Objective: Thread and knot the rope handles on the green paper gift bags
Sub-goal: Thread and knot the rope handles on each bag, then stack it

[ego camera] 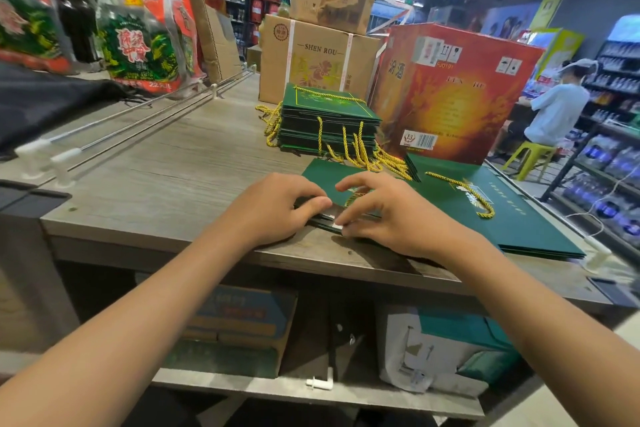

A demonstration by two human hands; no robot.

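Left hand point(277, 208) pinches the near edge of the flat green bag point(323, 184) on the wooden counter point(173, 177). Right hand point(384, 215), fingers curled, grips the same edge beside a gold rope point(355, 198); a stack of finished bags point(329, 121) lies behind

left hand point(277, 206) — bare | right hand point(384, 215) — bare | forearms sleeveless

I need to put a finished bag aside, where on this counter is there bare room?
Bare wood lies left of the left hand, between the metal rails and the counter's front edge. Crowded: stacked bags, loose green bags and cartons.
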